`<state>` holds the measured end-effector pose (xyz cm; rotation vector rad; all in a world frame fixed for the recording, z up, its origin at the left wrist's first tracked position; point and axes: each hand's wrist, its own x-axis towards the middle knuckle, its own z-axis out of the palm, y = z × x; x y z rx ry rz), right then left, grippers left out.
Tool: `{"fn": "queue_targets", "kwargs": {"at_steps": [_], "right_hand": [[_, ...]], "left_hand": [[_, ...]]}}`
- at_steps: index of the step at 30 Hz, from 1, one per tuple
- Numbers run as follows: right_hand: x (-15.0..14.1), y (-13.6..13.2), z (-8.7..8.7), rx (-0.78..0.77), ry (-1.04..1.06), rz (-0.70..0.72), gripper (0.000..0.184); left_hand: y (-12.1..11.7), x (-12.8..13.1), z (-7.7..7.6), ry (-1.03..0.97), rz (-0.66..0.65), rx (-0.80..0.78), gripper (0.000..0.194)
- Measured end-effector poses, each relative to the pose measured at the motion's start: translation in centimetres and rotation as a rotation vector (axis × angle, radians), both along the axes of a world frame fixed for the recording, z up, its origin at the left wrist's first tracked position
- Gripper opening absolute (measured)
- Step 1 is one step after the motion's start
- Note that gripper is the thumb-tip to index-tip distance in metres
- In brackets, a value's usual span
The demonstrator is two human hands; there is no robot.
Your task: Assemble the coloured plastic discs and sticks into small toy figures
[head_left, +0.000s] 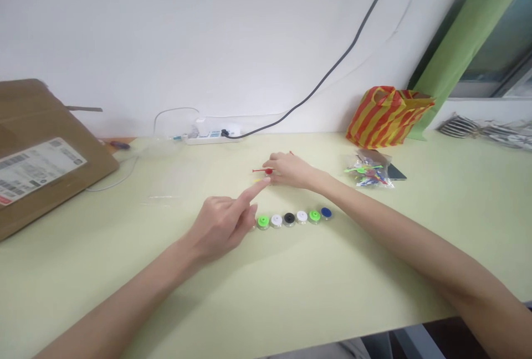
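Right hand (286,172) partly hides red piece (269,172); grip unclear.

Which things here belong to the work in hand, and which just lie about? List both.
In the work:
- red piece at the right hand, with the left hand nearby
- row of green, white, black and blue discs
- probably the clear bag of coloured pieces

Lying about:
- cardboard box
- power strip
- striped bag
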<state>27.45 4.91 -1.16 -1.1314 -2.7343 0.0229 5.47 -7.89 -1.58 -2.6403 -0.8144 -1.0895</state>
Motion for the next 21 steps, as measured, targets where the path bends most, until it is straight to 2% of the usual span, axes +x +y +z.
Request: {"fn": "queue_targets", "kwargs": {"at_steps": [3, 8, 16, 18, 21], "right_hand": [[0.3, 0.6, -0.6, -0.056, 0.034, -0.017, 0.022], [-0.5, 0.4, -1.0, -0.021, 0.074, -0.028, 0.021], [0.1, 0.9, -1.1, -0.073, 0.109, 0.066, 0.014], [0.4, 1.1, -0.9, -0.095, 0.108, 0.096, 0.013], [1.0, 1.1, 0.3, -0.129, 0.12, 0.117, 0.021]], "left_hand": [[0.0, 0.0, 0.1, -0.002, 0.001, -0.01, 0.051], [0.0, -0.1, 0.3, -0.002, 0.002, -0.043, 0.049], [0.3, -0.4, 0.3, 0.026, 0.078, -0.053, 0.05], [0.4, -0.5, 0.3, 0.042, 0.102, -0.065, 0.049], [0.5, -0.6, 0.4, 0.049, 0.129, -0.079, 0.047]]}}
